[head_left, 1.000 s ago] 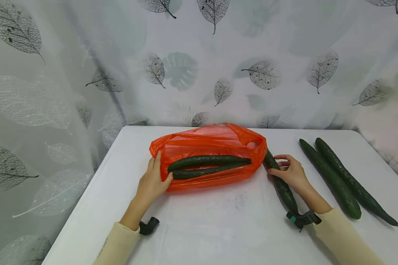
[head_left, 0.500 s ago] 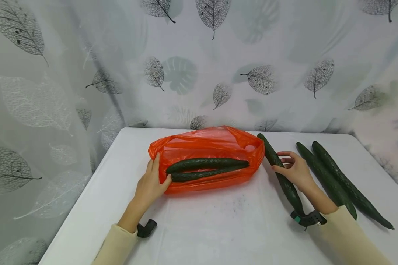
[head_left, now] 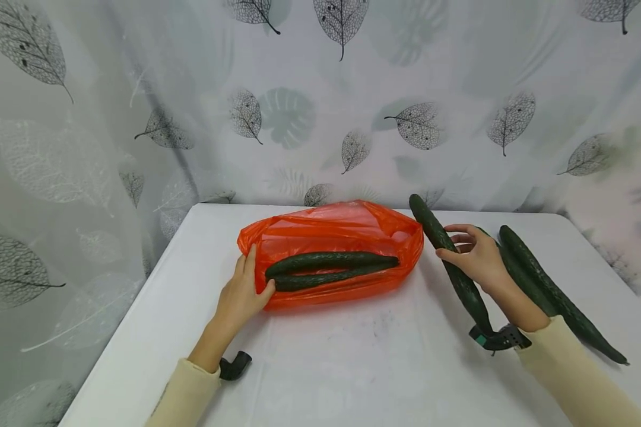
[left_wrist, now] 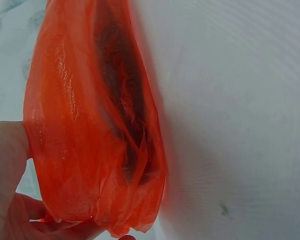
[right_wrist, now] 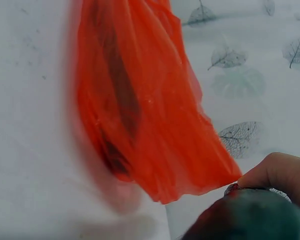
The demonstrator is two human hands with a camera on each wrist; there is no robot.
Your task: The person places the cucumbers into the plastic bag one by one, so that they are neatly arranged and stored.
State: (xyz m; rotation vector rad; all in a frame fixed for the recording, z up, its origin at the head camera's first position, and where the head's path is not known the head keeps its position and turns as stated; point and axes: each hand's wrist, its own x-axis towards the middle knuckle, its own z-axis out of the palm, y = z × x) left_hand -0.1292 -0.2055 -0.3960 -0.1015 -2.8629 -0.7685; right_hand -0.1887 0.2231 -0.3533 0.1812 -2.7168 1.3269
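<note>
An orange-red plastic bag (head_left: 331, 222) lies opened out across the white table, with two dark green cucumbers (head_left: 333, 261) side by side in it. My left hand (head_left: 240, 302) holds the bag's left end, thumb near the cucumber ends; in the left wrist view its fingers (left_wrist: 32, 206) wrap the bag's edge. With my right hand (head_left: 475, 258) I grip a third, long cucumber (head_left: 462, 290) around its middle. It slants, its far tip beside the bag's right edge, its near end by the wrist strap. In the right wrist view, this cucumber is a dark blur (right_wrist: 250, 215).
Two more long cucumbers (head_left: 555, 290) lie side by side on the table (head_left: 352, 367), right of my right hand and partly behind it. A leaf-printed curtain (head_left: 320, 107) hangs along the table's far and left sides. A black wrist camera (head_left: 235, 365) juts from my left wrist.
My right hand has raised the cucumber off the table, its far tip coming out from behind the bag's edge and rising. My left hand and the bag stay nearly still.
</note>
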